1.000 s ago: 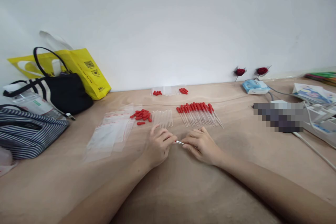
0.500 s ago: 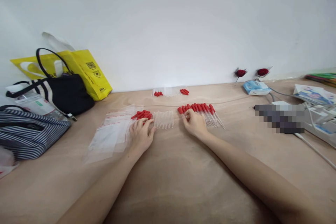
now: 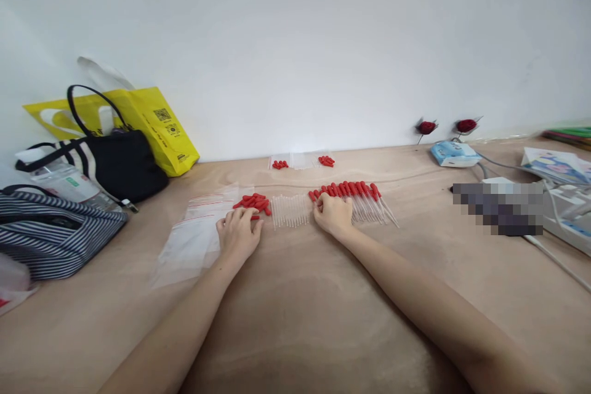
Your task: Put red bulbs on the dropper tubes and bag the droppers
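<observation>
My left hand (image 3: 239, 233) rests low over the table with its fingers bent and its thumb apart. Just past its fingertips is a loose pile of red rubber bulbs (image 3: 253, 199), and one bulb (image 3: 255, 217) lies by the index finger. Thin clear tubes (image 3: 290, 210) lie side by side between my hands. My right hand (image 3: 334, 212) is closed at the left end of a row of droppers (image 3: 369, 206), clear tubes with red bulbs on top. Its fingers pinch the end dropper, whose red bulb (image 3: 312, 196) shows beyond them; the tube is hidden.
Clear zip bags (image 3: 194, 234) lie left of the red pile. Against the wall are two smaller groups of bulbs (image 3: 279, 164) on clear bags. Handbags (image 3: 120, 163) and a yellow bag (image 3: 170, 135) stand left; a tissue pack (image 3: 455, 154), cables and a power strip (image 3: 572, 215) lie right.
My left hand has drawn back slightly to the left, away from the red pile. My right hand has shifted left to the end of the dropper row. The view has moved slightly.
</observation>
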{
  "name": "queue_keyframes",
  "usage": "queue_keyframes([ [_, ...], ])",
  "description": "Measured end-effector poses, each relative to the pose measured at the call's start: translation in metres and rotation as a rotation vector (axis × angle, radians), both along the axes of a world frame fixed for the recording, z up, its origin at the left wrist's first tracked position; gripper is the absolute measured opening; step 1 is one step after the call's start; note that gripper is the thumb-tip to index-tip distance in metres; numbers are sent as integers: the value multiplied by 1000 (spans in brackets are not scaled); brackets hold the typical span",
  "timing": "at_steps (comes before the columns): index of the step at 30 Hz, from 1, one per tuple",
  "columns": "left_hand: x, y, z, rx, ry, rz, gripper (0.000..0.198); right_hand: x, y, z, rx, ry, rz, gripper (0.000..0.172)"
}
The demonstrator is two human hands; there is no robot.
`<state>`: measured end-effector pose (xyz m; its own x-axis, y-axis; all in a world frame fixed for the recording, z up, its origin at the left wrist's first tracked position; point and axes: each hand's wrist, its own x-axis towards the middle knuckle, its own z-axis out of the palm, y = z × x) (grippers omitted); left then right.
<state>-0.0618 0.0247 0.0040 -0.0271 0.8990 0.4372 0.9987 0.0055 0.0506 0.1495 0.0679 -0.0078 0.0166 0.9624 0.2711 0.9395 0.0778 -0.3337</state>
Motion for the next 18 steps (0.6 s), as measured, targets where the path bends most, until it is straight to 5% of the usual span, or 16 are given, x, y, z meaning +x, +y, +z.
queue_keyframes([
  [8,-7,5,1,-32,58,-13,14,-5,-3,5,26,-15,25,23],
  [13,-10,6,2,35,123,-57,13,-20,-3,16,-103,-41,19,28],
  [18,4,-5,8,134,160,-206,12,-29,4,21,-189,-49,-9,28],
])
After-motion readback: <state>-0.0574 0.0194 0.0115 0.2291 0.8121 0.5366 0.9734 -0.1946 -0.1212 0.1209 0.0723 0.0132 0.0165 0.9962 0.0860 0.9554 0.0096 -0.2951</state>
